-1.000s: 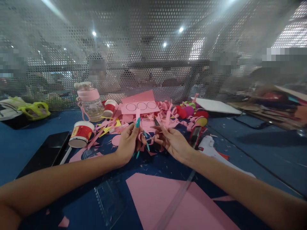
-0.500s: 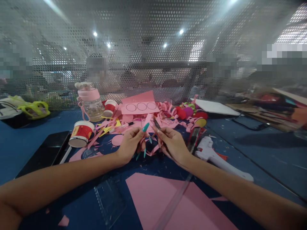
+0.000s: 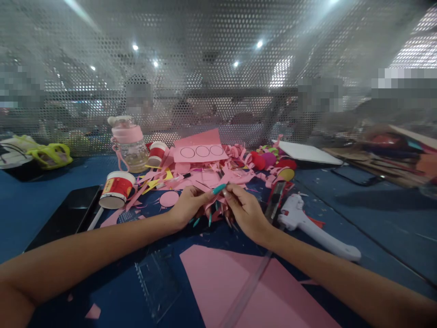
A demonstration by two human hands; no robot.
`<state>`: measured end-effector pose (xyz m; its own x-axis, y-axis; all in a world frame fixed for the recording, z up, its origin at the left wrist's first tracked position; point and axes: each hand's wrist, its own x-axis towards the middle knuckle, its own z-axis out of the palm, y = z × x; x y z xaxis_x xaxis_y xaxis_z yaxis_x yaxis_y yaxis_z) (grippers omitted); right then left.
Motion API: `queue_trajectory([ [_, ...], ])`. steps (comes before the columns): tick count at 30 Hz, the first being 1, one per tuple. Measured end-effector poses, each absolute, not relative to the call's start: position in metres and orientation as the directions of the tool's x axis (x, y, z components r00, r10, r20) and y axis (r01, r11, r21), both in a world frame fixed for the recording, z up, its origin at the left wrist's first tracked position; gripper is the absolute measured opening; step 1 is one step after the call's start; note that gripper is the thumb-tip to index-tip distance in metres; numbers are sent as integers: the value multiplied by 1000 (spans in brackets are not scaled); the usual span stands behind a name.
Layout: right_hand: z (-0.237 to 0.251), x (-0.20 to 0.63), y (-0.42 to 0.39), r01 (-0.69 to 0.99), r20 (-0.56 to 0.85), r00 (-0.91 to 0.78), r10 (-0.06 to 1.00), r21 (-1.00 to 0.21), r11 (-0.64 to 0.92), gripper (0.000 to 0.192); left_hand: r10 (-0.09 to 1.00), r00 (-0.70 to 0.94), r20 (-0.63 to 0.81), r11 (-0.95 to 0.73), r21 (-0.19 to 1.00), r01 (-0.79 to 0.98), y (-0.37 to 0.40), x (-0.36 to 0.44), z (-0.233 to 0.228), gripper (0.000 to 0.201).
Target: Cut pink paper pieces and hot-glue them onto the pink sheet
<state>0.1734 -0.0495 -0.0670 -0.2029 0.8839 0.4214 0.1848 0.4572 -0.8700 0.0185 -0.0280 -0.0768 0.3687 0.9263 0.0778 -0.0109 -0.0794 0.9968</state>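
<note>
Blue table (image 3: 41, 200) lay under a litter of pink scraps, and over its middle both hands met on a thin pink strip (image 3: 218, 193). The left hand (image 3: 189, 205) and right hand (image 3: 244, 209) each pinched it with their fingers, tips nearly touching. A light, even pinch near the ends looked wisest, as thin paper tears. A glue gun (image 3: 307, 225) lay just right, a pink sheet (image 3: 218, 282) nearer.

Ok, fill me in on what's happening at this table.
A person is doing paper craft. Both hands meet over a heap of pink paper strips: the left hand and right hand pinch a small pink paper piece between their fingertips. A large pink sheet lies nearer, a white glue gun to the right, a paper cup on its side to the left.
</note>
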Motion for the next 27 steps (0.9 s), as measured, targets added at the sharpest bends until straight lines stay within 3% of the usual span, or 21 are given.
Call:
queue_trajectory([
  [5, -71, 175, -47, -43, 244, -194, 950, -970, 240, 38, 902, 417, 110, -108, 994, -29, -33, 20, -72, 39],
  [9, -66, 172, -45, -24, 298, -84, 951, -955, 297, 40, 882, 446, 151, -167, 986, -4, -35, 21, -71, 36],
  [17, -62, 169, -38, 29, 146, 32, 989, -989, 145, 36, 960, 236, 152, -148, 988, -36, -34, 24, -70, 36],
  [27, -63, 170, -39, 66, 186, 40, 982, -981, 183, 38, 908, 367, 205, -219, 976, -4, -34, 24, -70, 29],
])
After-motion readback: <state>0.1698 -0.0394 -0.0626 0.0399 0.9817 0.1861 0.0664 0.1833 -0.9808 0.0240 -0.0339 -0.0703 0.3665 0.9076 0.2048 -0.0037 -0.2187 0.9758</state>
